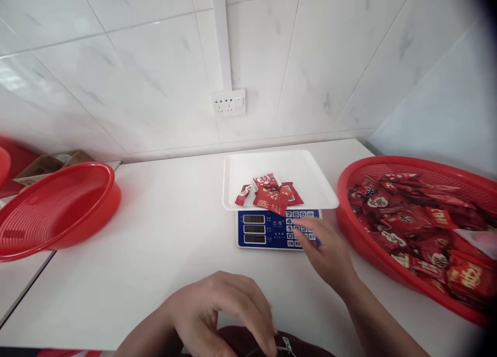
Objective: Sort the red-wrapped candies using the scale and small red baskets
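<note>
My right hand [328, 249] is over the blue keypad of a digital scale [272, 243], its thumb and fingers apart and nothing between them. On the scale rests a white tray [310, 178] with several red snack packets [269, 197] piled near its front edge. Dark digits show on the scale's displays, the top one seeming to read 0.059. Lower down, close to my body, is my left hand [223, 310]. Its fingers bend loosely with a gap to the thumb, and I see nothing held there; the fingertips are partly cut off by the bottom of the picture.
A red basket [345, 191] full of red packets [419, 227] stands on the right of the white table [155, 233]. At the left is another red basket [93, 212], with a cardboard box [42, 165] behind it. A power socket [229, 103] is on the tiled wall.
</note>
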### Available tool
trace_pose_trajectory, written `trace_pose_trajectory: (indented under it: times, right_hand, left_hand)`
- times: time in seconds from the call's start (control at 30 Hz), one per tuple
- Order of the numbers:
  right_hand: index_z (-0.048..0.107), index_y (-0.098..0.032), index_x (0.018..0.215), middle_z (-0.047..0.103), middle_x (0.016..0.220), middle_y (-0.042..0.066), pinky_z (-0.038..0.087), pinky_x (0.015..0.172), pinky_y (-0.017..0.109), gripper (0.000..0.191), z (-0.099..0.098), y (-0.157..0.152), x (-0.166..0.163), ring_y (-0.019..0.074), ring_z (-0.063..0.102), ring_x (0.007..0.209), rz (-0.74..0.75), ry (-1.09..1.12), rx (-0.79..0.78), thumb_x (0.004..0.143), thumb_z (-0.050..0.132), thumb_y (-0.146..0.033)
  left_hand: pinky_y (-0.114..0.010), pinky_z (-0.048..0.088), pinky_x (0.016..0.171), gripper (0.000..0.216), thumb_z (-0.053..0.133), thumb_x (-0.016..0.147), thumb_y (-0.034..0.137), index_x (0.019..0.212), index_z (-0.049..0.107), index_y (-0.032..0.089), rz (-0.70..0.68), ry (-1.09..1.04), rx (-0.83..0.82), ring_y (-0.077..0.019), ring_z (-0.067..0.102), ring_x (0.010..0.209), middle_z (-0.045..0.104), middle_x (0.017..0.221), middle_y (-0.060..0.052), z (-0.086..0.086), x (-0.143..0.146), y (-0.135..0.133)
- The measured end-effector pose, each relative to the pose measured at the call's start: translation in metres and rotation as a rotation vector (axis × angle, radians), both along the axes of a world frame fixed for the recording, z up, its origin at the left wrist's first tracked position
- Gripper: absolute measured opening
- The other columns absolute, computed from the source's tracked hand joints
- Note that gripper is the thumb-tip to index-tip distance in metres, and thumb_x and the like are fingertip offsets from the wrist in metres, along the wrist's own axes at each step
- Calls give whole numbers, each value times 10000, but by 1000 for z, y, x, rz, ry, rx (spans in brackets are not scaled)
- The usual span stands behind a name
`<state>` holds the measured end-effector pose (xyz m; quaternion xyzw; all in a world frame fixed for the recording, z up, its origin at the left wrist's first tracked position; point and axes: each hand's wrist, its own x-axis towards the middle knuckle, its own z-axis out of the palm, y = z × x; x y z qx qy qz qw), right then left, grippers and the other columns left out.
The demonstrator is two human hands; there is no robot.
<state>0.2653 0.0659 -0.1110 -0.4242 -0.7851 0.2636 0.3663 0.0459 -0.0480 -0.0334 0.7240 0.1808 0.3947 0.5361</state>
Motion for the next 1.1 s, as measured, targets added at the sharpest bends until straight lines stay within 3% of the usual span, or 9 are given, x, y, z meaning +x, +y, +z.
trace_pose_trajectory:
  times: [0.13,0.23,0.33,0.47,0.6,0.73,0.83,0.97,1.1]
  right_hand:
    - [608,-209,1129,569,1214,120,433,956,462,348,10,30,-16,282,493,1168,-40,-213,280,893,432,-395]
    - [595,-219,1165,544,1265,106,443,959,464,348,10,40,-28,271,494,1178,-36,-296,259,913,388,-341]
    - [589,-229,1173,543,1272,87,450,966,454,342,10,45,-38,254,512,1165,-38,-297,196,910,379,-287]
    - [603,-216,1146,557,1247,93,466,957,444,335,14,56,-51,256,528,1150,-43,-300,190,887,394,-253]
    - [599,-225,1147,566,1227,89,455,971,455,336,15,64,-59,256,525,1153,-36,-294,228,872,405,-230]
    - [587,-207,1162,550,1240,100,419,1008,454,331,14,57,-50,260,481,1195,-51,-261,305,890,414,-282]
    - [573,-205,1181,534,1274,110,416,1006,467,348,13,46,-34,275,437,1244,-118,-271,311,897,426,-344]
    - [564,-210,1188,529,1292,121,438,978,465,362,13,42,-12,283,427,1260,-152,-329,280,903,423,-383]
    - [551,-195,1210,504,1317,135,412,998,491,396,16,53,-11,301,415,1266,-130,-386,236,891,434,-400]
  left_hand:
    - [-328,507,844,285,630,809,383,1052,612,235,288,150,-3,-194,633,926,681,948,-78,0,-32,-21]
    - [-374,471,924,298,571,851,378,1116,577,240,544,449,93,-220,557,1096,645,1088,-88,-10,-42,-16]
    - [-510,318,1064,435,521,857,463,1226,512,233,718,836,230,-288,360,1310,537,1302,-103,-18,-46,9]
    - [-615,131,1098,602,406,863,571,1340,401,204,723,1126,322,-340,182,1389,414,1423,-115,-28,-39,55]
    - [-613,129,1095,653,324,872,600,1357,380,166,717,1187,388,-341,220,1376,437,1400,-144,-33,-19,88]
    - [-588,145,1101,672,268,877,616,1409,305,207,678,1137,384,-319,193,1390,386,1447,-112,-32,-17,98]
    - [-557,131,1113,632,296,891,588,1421,290,246,843,1192,329,-294,131,1409,269,1511,-94,-32,-51,91]
    - [-594,156,1076,623,381,903,475,1423,293,144,1441,1403,114,-364,131,1396,251,1490,-214,-36,-134,60]
    - [-684,196,992,650,308,901,514,1425,262,132,1722,1496,-138,-430,184,1362,303,1450,-255,-32,-202,20]
